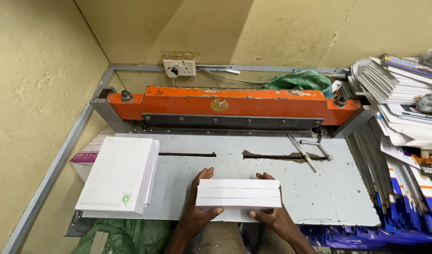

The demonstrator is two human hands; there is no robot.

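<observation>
Head view: at six o'clock on the grey cutter table (328, 197), both hands grasp a white paper stack (238, 194) stood on edge. The left hand (200, 212) clasps its left end, thumb across the front; the right hand (271, 215) clasps its right end, fingers curled behind. At nine o'clock a second stack of ruled sheets (118, 175) overhangs the table's left edge, apart from the hands. The orange blade beam (225, 104) spans twelve o'clock, a wall socket (179, 67) above it. A metal handle (312, 149) lies at two o'clock. Piled printed paper (404, 141), possibly booklets, fills three o'clock.
</observation>
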